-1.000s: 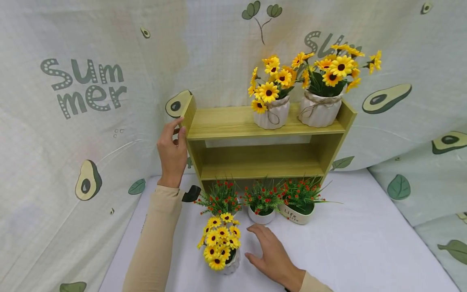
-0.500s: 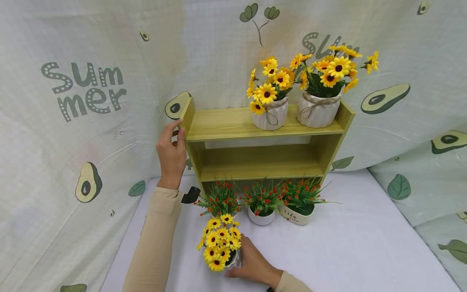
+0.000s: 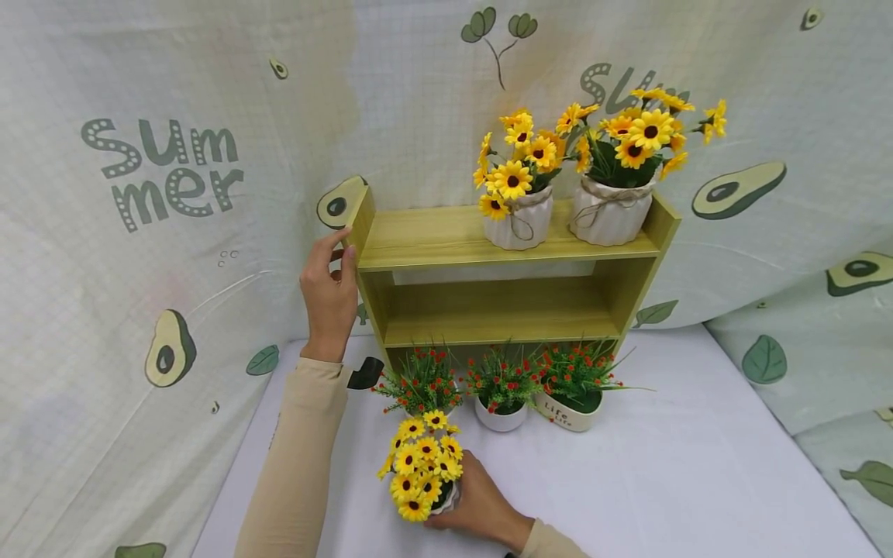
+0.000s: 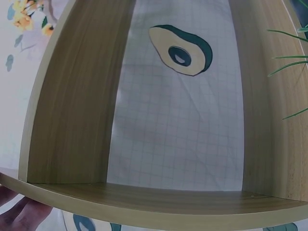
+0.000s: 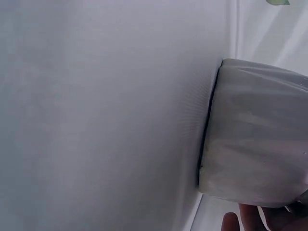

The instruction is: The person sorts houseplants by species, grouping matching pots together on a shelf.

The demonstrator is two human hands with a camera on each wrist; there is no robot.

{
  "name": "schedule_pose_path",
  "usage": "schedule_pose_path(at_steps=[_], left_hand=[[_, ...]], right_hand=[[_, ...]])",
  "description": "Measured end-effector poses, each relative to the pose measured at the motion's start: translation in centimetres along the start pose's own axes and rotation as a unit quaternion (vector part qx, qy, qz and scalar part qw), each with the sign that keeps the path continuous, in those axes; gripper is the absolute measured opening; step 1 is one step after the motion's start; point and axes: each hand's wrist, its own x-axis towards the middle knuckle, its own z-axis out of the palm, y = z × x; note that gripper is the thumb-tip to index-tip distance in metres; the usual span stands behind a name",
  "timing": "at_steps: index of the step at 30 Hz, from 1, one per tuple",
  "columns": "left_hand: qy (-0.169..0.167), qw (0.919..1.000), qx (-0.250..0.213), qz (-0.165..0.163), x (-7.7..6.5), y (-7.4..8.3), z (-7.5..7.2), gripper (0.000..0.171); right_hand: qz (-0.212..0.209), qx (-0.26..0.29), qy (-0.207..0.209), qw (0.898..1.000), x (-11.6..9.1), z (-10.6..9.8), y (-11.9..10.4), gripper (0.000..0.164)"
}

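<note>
My right hand (image 3: pixel 481 500) grips the white ribbed pot (image 3: pixel 446 500) of small yellow artificial sunflowers (image 3: pixel 422 465), its palm at the pot's right side. In the right wrist view the pot (image 5: pixel 255 134) fills the right, its base right at the white cloth, with fingertips (image 5: pixel 248 216) below it. My left hand (image 3: pixel 329 291) touches the outer face of the wooden shelf's left side panel (image 3: pixel 359 225) near its top, fingers lightly bent. From the left wrist, fingers (image 4: pixel 26 214) show outside that panel (image 4: pixel 168 214); the rest of the hand is hidden.
Two white pots of sunflowers, one left (image 3: pixel 519 221) and one right (image 3: pixel 610 209), stand on the shelf's top board (image 3: pixel 425 232). Below, red-flowered plants in a round white pot (image 3: pixel 501 416) and an oval pot (image 3: pixel 568 411) stand before the shelf, beside another red-flowered plant (image 3: pixel 422 380).
My right hand has moved left from beside the sunflower pot and closed round it. My left hand has stayed at the shelf's side panel, and the other pots have not moved.
</note>
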Motion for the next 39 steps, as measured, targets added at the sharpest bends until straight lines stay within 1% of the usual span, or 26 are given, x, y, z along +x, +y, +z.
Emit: schedule_pose_path(at_steps=[6,9,10,13,15,18,20,23,25,28,30,31,35,36,39], left_hand=[[0.0,1.0,-0.004,0.003,0.0,-0.1,0.0,0.028],[0.0,1.0,-0.006,0.004,0.1,-0.1,0.0,0.029],[-0.001,1.0,-0.007,0.005,0.1,-0.1,0.0,0.029],[-0.001,1.0,-0.007,0.004,0.1,0.0,0.0,0.029],[-0.002,1.0,-0.006,0.005,0.2,0.0,-0.1,0.029],[-0.001,1.0,-0.006,0.003,0.2,0.0,-0.1,0.029],[-0.002,1.0,-0.005,0.004,0.1,0.0,-0.1,0.029],[-0.001,1.0,-0.004,0.003,0.1,-0.1,0.0,0.029],[0.0,1.0,-0.003,0.001,0.1,0.0,0.0,0.028],[0.002,1.0,0.004,0.0,0.1,0.0,0.0,0.028],[0.002,1.0,0.007,0.0,0.1,0.1,0.0,0.028],[0.001,1.0,0.01,0.001,0.1,0.1,0.0,0.028],[-0.001,1.0,0.007,0.001,0.0,0.1,-0.1,0.029],[-0.001,1.0,0.006,0.002,0.0,0.1,-0.1,0.029],[0.0,1.0,0.003,0.002,0.0,-0.1,0.0,0.029]], right_hand=[[0.002,-0.035,0.018,0.999,-1.0,-0.9,-0.7,0.091],[0.001,-0.038,0.028,0.999,-1.6,-1.8,-1.7,0.092],[-0.007,-0.036,0.03,0.999,-1.8,-2.2,-2.1,0.093],[-0.025,-0.016,0.036,0.999,-2.1,-3.8,-3.7,0.095],[-0.049,0.005,0.036,0.998,-2.1,-4.9,-4.9,0.094],[-0.075,0.017,0.043,0.996,-1.9,-6.8,-6.8,0.095],[-0.091,0.009,0.053,0.994,-1.7,-8.0,-8.3,0.095],[-0.114,-0.02,0.074,0.99,-1.1,-10.0,-10.9,0.097],[-0.145,-0.023,0.086,0.985,-0.6,-11.4,-13.2,0.096],[-0.206,-0.028,0.1,0.973,0.3,-13.2,-16.6,0.094],[-0.239,-0.026,0.107,0.965,1.0,-14.2,-18.6,0.092],[-0.253,-0.027,0.109,0.961,1.4,-14.6,-19.4,0.092],[-0.285,-0.035,0.129,0.949,3.3,-15.9,-21.7,0.089],[-0.297,-0.032,0.134,0.945,3.9,-16.1,-22.2,0.089],[-0.323,-0.041,0.167,0.93,5.6,-16.7,-23.5,0.089]])
